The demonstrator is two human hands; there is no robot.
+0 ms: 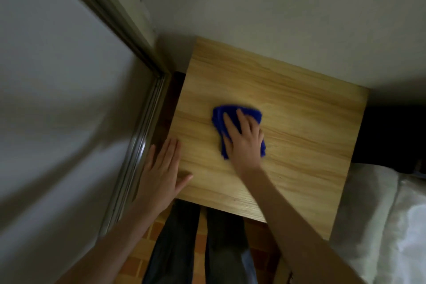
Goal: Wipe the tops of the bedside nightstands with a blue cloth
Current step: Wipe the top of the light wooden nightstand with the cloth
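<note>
A light wooden nightstand (299, 122) fills the middle of the head view, seen from above. A folded blue cloth (230, 114) lies near the centre of its top. My right hand (243, 140) presses flat on the cloth, fingers spread, covering most of it. My left hand (161, 173) rests flat with fingers apart on the nightstand's near left corner and holds nothing. The picture is somewhat blurred by motion.
A sliding door with a metal track (138, 140) runs along the left, close to the nightstand. A white wall (276, 18) stands behind it. A bed with white bedding (380, 214) lies to the right. My legs (200, 244) stand on brick-patterned flooring below.
</note>
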